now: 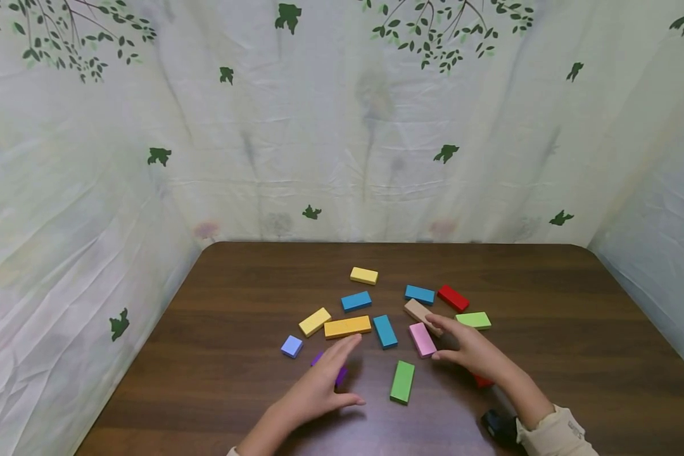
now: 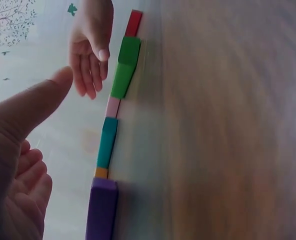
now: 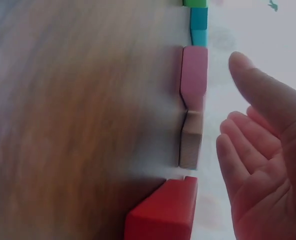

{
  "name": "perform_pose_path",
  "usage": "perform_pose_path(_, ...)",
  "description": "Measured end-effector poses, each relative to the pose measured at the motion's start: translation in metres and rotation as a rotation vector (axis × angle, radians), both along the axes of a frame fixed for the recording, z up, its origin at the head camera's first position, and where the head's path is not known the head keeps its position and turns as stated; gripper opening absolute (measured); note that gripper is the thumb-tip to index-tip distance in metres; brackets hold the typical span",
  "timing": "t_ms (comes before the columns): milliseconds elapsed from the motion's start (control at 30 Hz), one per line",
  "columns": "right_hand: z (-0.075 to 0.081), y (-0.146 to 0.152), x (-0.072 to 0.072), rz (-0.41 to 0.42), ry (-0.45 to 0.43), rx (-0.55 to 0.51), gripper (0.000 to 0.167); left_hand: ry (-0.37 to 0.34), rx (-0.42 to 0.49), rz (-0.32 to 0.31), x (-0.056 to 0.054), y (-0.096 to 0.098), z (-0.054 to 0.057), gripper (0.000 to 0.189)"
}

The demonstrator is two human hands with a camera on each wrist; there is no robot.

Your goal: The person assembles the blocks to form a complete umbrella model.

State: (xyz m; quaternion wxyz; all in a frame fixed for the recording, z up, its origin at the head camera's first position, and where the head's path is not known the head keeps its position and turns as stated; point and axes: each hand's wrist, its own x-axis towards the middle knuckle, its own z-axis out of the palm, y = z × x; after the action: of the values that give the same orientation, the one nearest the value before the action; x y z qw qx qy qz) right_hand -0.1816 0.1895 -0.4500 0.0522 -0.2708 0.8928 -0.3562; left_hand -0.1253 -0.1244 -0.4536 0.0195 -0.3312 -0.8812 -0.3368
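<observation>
Over the purple block (image 1: 341, 377) hovers my left hand (image 1: 318, 386), its fingers extended, its thumb apart and nothing held; it hides much of that block. My right hand (image 1: 475, 350) is spread beside the pink block (image 1: 422, 340) and above the tan wooden block (image 1: 416, 310), also holding nothing. A red block (image 1: 482, 382) lies partly hidden under the right hand. Between the hands lies a green block (image 1: 402, 382). In the right wrist view, the pink block (image 3: 194, 72) and tan block (image 3: 190, 145) stand apart from the raised fingers (image 3: 240, 142).
Ahead lie an orange block (image 1: 347, 327), blue blocks (image 1: 385, 332), yellow blocks (image 1: 315, 322), a red block (image 1: 453, 298) and a light green block (image 1: 474, 320). A small periwinkle block (image 1: 292, 346) sits left. The brown table (image 1: 205, 354) meets a leaf-patterned curtain (image 1: 342, 126).
</observation>
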Motion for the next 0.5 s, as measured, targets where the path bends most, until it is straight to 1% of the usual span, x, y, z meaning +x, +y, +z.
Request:
perform_pose_path(133, -0.002, -0.001, 0.0, -0.001, -0.011, -0.007, 0.068, 0.002, -0.001, -0.012, 0.001, 0.005, -0.002, 0.095)
perform_pose_path(300, -0.005, -0.004, -0.001, 0.014, -0.028, -0.041, 0.067, 0.017, -0.001, -0.033, 0.002, 0.012, -0.004, 0.091)
perform_pose_path(500, -0.01, -0.007, -0.002, 0.027, -0.029, -0.05, 0.065, -0.008, -0.003, -0.051, 0.003, 0.019, -0.007, 0.086)
